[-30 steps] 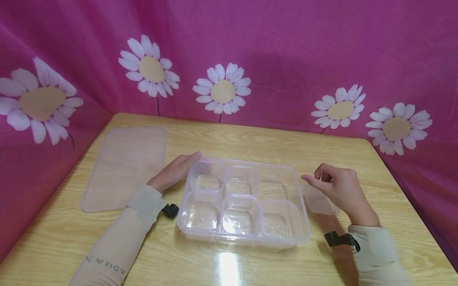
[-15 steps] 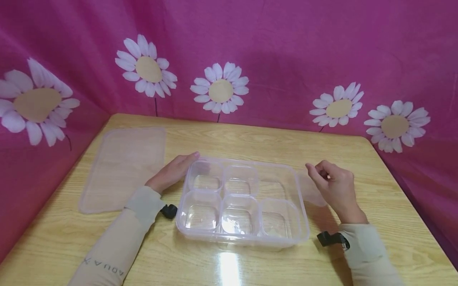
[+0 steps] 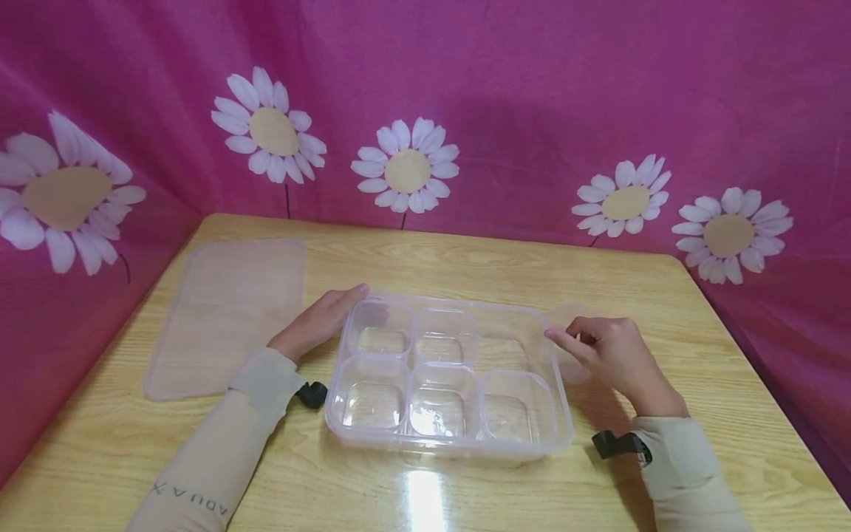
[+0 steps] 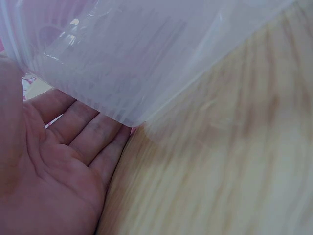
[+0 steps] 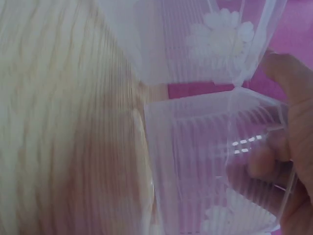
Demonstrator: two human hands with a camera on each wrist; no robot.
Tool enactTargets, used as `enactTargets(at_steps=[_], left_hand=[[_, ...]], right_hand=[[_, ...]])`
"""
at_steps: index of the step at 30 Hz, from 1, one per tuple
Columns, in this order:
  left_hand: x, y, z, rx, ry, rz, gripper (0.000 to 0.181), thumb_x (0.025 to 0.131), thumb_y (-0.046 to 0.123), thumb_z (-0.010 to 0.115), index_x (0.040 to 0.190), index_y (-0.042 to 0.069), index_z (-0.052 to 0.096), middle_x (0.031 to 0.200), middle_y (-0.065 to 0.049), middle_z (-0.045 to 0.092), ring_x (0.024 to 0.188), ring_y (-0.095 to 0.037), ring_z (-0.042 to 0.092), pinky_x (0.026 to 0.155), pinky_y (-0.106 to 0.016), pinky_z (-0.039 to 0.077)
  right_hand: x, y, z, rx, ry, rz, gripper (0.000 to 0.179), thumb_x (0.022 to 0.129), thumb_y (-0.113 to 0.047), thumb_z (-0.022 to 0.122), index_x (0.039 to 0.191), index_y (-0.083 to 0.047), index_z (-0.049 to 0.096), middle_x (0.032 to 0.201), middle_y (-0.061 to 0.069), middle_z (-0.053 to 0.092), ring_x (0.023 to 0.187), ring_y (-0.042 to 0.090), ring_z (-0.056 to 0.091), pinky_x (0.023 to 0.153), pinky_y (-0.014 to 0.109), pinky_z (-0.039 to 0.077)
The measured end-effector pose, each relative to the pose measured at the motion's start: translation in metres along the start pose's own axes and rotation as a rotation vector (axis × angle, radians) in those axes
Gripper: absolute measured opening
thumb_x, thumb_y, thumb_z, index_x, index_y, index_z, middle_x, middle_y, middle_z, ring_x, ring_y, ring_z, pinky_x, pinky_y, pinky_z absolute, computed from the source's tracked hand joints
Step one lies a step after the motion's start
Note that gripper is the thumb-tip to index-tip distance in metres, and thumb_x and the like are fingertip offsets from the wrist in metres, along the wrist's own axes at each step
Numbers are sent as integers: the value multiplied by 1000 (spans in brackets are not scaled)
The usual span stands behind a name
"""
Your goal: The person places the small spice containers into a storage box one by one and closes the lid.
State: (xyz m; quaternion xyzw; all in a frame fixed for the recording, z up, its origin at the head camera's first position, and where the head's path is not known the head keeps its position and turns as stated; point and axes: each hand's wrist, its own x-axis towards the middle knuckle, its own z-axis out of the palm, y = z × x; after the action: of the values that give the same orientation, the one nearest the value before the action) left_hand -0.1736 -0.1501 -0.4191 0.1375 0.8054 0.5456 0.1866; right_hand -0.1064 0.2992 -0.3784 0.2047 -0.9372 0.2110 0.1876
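Observation:
A large clear plastic box [image 3: 452, 445] stands on the table with several small clear containers inside. Its far right compartment has no small container in it. Against the box's far left corner rests my left hand [image 3: 320, 321], fingers fairly straight; in the left wrist view the fingers [image 4: 83, 125] reach along the outside of the box wall. My right hand [image 3: 614, 358] grips another small clear container [image 5: 195, 156] just outside the box's right side. Its curled fingers show through the clear wall in the right wrist view, and the thumb [image 5: 286, 73] is near the box rim.
A translucent flat lid [image 3: 229, 318] lies on the table left of the box. The wooden table [image 3: 492, 255] ends at a magenta curtain [image 3: 505, 111] printed with daisies at the back and sides.
My right hand has shifted left with the small container, closer to the box's right rim. The left hand keeps its place at the box's corner.

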Motion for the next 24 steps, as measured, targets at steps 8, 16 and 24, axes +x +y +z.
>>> enactTargets(at_steps=[8,16,24], left_hand=[[-1,1,0,19,13,-10,69,106,67,29,135,17,67,136,-8,69,134,-27,58,127,-53,34],[-1,-1,-1,10,6,12,69,106,67,30,134,16,67,135,-9,70,132,-27,60,126,-54,35],[-1,-1,-1,14,2,19,69,107,67,29,133,17,68,133,-9,70,130,-26,61,125,-54,36]], right_hand=[[-2,6,-7,-18,-115,54,12,82,-23,88,87,-15,80,58,-8,48,54,0,36,48,19,32],[2,3,-9,-87,-324,77,13,89,-17,80,101,-11,78,75,-5,68,62,2,47,56,20,41],[2,-3,-14,-137,-305,48,14,88,-4,76,102,-3,73,82,4,75,70,10,64,67,36,61]])
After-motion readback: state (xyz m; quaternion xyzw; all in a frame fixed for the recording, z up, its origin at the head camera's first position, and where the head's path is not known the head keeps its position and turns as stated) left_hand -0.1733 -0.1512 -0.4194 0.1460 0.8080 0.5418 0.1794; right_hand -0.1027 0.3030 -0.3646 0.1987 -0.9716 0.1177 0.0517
